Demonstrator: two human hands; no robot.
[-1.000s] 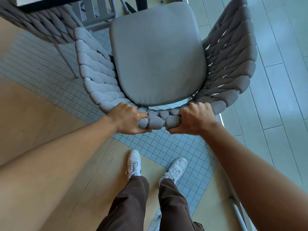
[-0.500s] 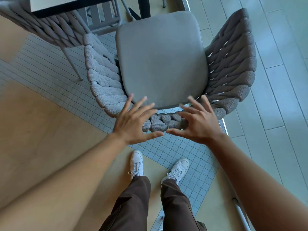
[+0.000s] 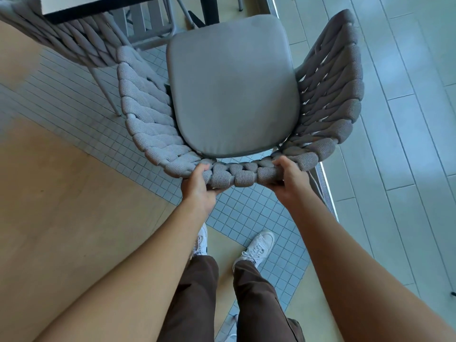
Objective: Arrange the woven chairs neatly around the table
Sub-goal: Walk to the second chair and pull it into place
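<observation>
My left hand (image 3: 197, 188) is closed around the top rail of the woven chair (image 3: 145, 114), thumb over the braid and fingers curled beneath it. My right hand (image 3: 287, 180) grips the same rail further to the right, fingers wrapped over the top, thumb underneath. A short run of braided rail shows between the two hands. Both forearms extend straight forward and down, wrists level with the rail.

The chair stands directly in front of me, its back toward me and its open front toward the table (image 3: 98, 8). The grey seat cushion (image 3: 232, 85) sits square in the frame, its far edge close to the table's dark edge at the top of the view. The table leg (image 3: 209, 8) stands just past the cushion's far edge.

To the left, a second woven chair (image 3: 74, 38) sits partly under the table, its braided side just beside my chair's left arm; whether they touch I cannot tell. To the right, the plank-tiled floor (image 3: 399, 119) lies open beside the chair's right arm. A metal floor strip (image 3: 325, 188) runs along under the chair's right rear corner.

My white shoes (image 3: 256, 248) stand on the small mosaic tiles (image 3: 74, 104) behind the chair, well apart from its rear edge.
</observation>
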